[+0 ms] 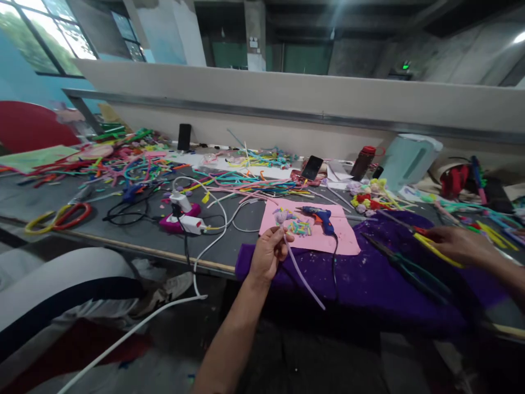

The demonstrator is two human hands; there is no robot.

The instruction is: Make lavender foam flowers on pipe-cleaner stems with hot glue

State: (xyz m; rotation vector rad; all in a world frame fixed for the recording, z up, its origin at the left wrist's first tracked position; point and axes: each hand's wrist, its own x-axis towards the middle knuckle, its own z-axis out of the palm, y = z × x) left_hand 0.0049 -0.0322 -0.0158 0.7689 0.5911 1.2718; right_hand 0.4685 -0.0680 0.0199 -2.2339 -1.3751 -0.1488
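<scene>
Lavender pipe cleaner (301,273), one, in left hand (267,253); one glue gun (322,217)

Two phones (184,137) (312,167), one glue gun (322,218), two hands (268,253) (461,244).

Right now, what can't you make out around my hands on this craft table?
Head view only:
- Right hand: motion blur hides whether it grips the yellow stick.
- Flower head above the left hand: too small for detail.
- Red bag: blurred near the right edge.
- Glue gun cord: vanishes against the purple cloth.
</scene>
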